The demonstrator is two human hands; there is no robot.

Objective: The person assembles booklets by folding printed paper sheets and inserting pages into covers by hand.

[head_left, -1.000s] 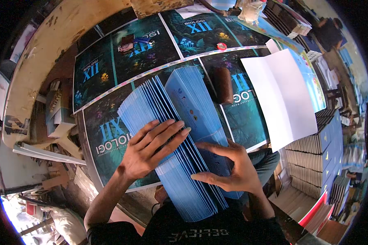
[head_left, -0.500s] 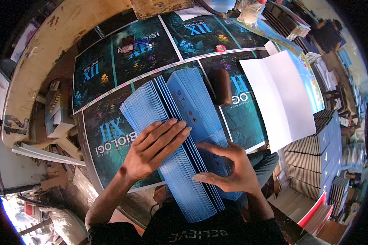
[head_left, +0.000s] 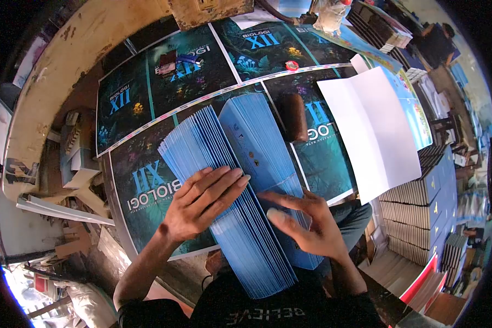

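A fanned stack of blue-edged booklets point(head_left: 197, 143) stands slanting in front of me, its lower end near my chest. Across its top edges lies my left hand point(head_left: 205, 199), fingers stretched out side by side and fingertips at the right edge of the fan. Just right of it is a second blue stack point(head_left: 251, 128), with a dark blue cover facing up. My right hand point(head_left: 309, 221) is over the lower part of this second stack, thumb and index finger apart, their tips close to the fan's right side. Nothing shows between those fingers.
Printed cover sheets point(head_left: 191, 46) spread over the table beneath. A brown cylindrical block point(head_left: 295, 117), a small red-and-white roll point(head_left: 292, 65) and a folded white sheet point(head_left: 374, 131) lie on them. Tall book stacks point(head_left: 415, 205) rise at the right. A person point(head_left: 440, 46) is in the far right background.
The gap among the booklets at the fan's right side has closed, as they moved left against the rest. My right thumb has shifted up toward the index finger; my left hand stays almost in place.
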